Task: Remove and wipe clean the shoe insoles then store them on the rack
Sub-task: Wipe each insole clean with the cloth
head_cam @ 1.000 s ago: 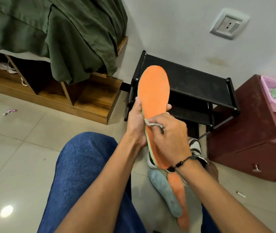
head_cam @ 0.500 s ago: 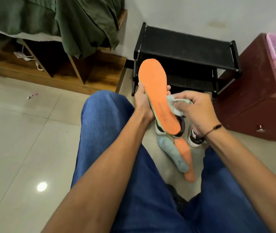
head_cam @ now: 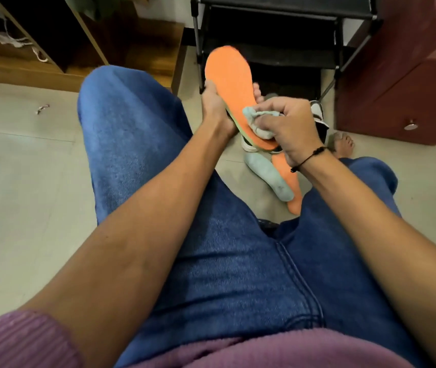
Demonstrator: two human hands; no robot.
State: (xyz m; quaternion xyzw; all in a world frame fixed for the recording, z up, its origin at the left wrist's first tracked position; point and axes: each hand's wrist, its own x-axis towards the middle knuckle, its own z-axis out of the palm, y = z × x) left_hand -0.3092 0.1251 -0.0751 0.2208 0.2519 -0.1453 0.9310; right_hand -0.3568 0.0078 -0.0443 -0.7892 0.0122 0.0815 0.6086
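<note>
Orange insole (head_cam: 229,75) with a green edge, held up near the rack (head_cam: 278,27), left hand (head_cam: 215,107) wrapped around its middle, right hand (head_cam: 288,123) pinching a pale cloth (head_cam: 255,122) against its heel.

I see pale floor tiles (head_cam: 20,160), a wooden bed base (head_cam: 52,73) far left, a dark-red cabinet (head_cam: 402,83) right.

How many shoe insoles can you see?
3. An orange insole in the left hand, and a pale blue insole and another orange insole on the floor. More may be hidden.
</note>
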